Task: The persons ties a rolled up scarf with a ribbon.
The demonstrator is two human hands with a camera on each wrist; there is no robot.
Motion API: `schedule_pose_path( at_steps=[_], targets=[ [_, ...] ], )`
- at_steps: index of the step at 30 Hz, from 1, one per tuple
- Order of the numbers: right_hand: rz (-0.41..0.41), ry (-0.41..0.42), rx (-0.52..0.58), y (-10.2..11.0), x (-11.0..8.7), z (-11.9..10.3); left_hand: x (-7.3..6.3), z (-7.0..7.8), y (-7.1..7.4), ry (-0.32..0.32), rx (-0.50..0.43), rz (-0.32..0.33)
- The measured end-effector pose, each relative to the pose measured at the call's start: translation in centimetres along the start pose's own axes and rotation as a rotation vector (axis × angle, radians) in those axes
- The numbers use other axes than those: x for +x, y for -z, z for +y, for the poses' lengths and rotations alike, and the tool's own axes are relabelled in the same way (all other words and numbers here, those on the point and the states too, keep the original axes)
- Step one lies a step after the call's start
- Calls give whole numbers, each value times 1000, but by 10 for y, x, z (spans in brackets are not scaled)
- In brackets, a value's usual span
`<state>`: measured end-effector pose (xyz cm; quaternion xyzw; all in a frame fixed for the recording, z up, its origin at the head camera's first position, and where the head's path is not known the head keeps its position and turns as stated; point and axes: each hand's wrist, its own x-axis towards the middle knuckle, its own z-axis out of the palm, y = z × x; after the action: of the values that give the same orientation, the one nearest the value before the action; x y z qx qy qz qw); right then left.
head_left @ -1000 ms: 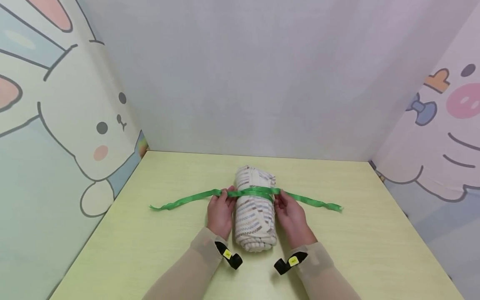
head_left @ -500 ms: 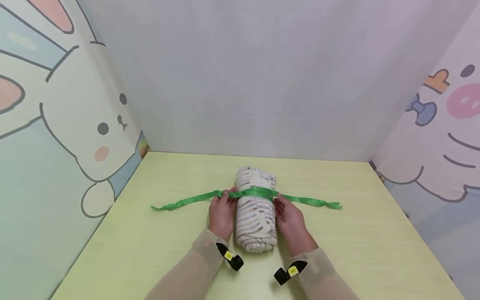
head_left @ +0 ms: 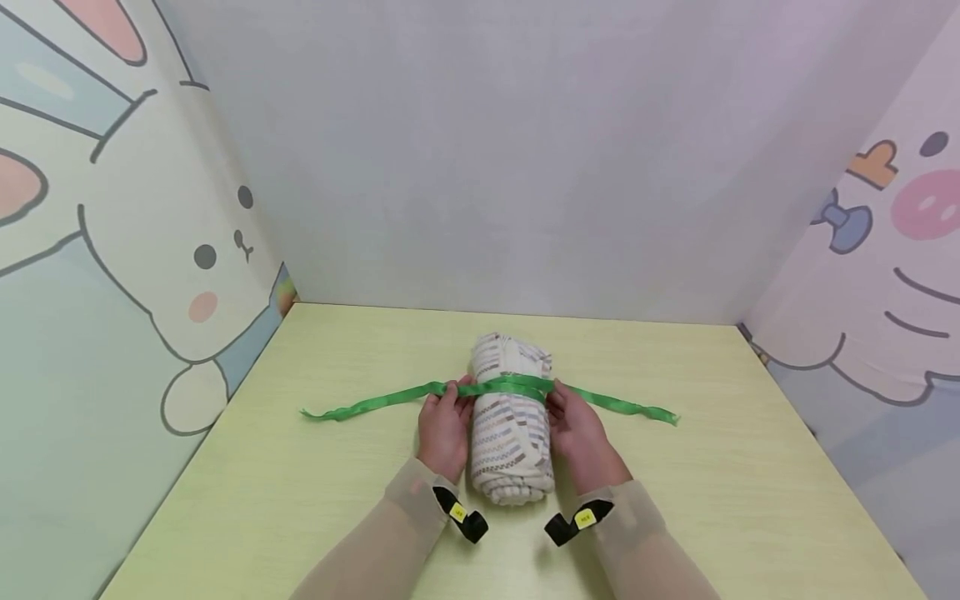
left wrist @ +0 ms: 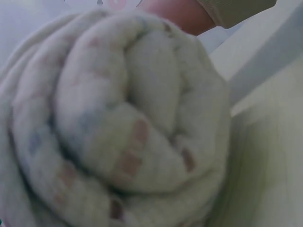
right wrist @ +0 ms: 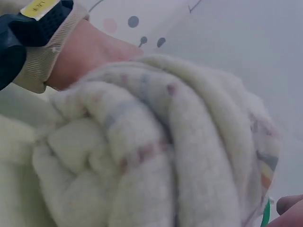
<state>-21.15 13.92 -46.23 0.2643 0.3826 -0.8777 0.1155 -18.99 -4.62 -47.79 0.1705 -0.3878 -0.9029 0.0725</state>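
A rolled towel [head_left: 512, 446], off-white with rows of small coloured dashes, lies lengthwise on the table. Around its middle passes a green ribbon [head_left: 516, 384], whose two tails stretch out to the left and right. My left hand [head_left: 442, 432] pinches the ribbon at the roll's left side, thumb on top. On the opposite side, my right hand [head_left: 583, 435] pinches it close against the towel. Both wrist views are mostly filled by the roll's spiral end. In the right wrist view, a sliver of green ribbon [right wrist: 266, 213] shows beside the fingertips [right wrist: 291, 208].
The pale yellow table [head_left: 360, 500] meets a plain light backdrop [head_left: 517, 167] behind the roll. Side panels carry a cartoon rabbit [head_left: 142, 242] at left and a pink-nosed character [head_left: 862, 283] at right. Black wrist cameras sit on both cuffs.
The right hand shifts slightly down, then back up, and the ribbon's right tail moves with it, its end now a little further left. The left hand and the roll hardly move.
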Motion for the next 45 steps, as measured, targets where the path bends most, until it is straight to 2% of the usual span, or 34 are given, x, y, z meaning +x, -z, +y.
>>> schedule_pose_path(
  at_steps=[5, 11, 15, 19, 22, 26, 30, 34, 37, 45],
  targets=[
    [64, -26, 71, -5, 11, -4, 0, 0, 0, -2, 6, 2],
    [159, 93, 76, -11, 13, -4, -1, 1, -2, -5, 6, 1],
    [112, 180, 48, -12, 8, -3, 0, 1, -2, -32, 14, -10],
    [66, 229, 3, -14, 5, -1, 1, 3, -3, -57, 19, -25],
    [68, 262, 25, -15, 3, 0, 1, 5, -4, -62, 29, -30],
    [72, 354, 41, -15, -1, -1, -1, 9, -5, -64, 37, -47],
    [24, 420, 31, -14, -7, -5, -4, 13, -6, -63, 24, -87],
    [-81, 405, 94, -15, -9, -8, -6, 18, -9, -36, -25, -110],
    [-127, 374, 143, -15, -9, -9, -6, 21, -11, -4, -83, -115],
    [-149, 296, 152, -15, -8, -8, 1, 26, -13, 80, -186, -114]
  ],
)
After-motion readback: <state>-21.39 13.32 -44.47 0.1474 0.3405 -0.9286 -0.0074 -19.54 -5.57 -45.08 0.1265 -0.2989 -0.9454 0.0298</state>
